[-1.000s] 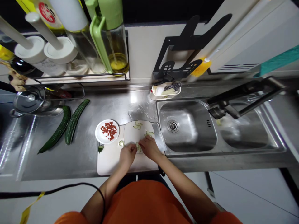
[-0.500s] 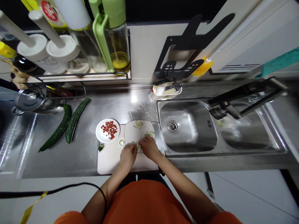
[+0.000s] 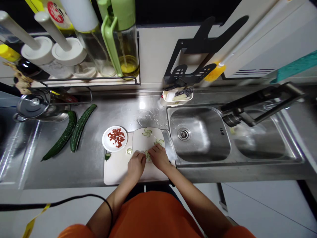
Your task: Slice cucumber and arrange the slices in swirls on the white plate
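My left hand (image 3: 136, 164) and my right hand (image 3: 159, 156) meet over the near edge of a pale plate (image 3: 141, 141) lying on a white cutting board (image 3: 116, 172). Both pinch thin cucumber slices (image 3: 147, 155) between their fingertips. Two pinwheels of cucumber slices (image 3: 146, 132) lie farther back on the plate. One loose slice (image 3: 129, 151) and a dark cucumber end (image 3: 107, 156) lie on the board to the left of my hands.
A small white dish of red bits (image 3: 115, 138) stands left of the plate. Two whole cucumbers (image 3: 70, 133) lie on the steel counter, a pot lid (image 3: 33, 105) behind them. The sink (image 3: 200, 134) is right of the board. Bottles (image 3: 122, 43) stand on a rack.
Both hands have stayed at the plate's near edge, with only small finger movement on the slices. The view has shifted slightly.
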`<state>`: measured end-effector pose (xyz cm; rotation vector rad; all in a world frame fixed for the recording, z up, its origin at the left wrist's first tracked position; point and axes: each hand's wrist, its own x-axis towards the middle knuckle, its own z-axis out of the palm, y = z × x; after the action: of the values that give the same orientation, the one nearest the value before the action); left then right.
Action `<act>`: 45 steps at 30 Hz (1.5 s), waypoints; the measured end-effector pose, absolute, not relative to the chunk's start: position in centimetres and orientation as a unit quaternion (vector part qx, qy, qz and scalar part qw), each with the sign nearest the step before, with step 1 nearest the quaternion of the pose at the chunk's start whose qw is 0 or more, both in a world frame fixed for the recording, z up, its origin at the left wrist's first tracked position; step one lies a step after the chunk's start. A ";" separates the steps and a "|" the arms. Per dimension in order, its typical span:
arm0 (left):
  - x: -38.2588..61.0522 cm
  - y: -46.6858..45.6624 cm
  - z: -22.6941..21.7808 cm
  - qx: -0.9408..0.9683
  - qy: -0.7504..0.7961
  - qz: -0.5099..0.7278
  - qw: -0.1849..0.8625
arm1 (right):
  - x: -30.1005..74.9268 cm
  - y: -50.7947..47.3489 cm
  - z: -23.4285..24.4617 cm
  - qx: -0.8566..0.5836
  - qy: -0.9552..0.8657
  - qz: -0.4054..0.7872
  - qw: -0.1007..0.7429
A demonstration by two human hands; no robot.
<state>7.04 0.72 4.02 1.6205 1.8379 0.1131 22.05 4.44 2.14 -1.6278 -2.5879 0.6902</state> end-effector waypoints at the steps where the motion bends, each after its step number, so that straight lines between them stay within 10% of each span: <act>1: 7.0 0.7 4.1 0.624 0.704 0.043 0.336 | 22.1 4.4 2.2 -0.520 -0.826 0.219 0.003; 45: 1.0 0.2 1.4 0.582 0.762 0.191 0.210 | 23.3 1.0 3.7 -0.548 -0.788 0.265 0.088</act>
<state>0.95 0.22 1.40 1.6190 2.1191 0.5308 23.27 1.01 3.73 -1.6330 -2.3473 0.7879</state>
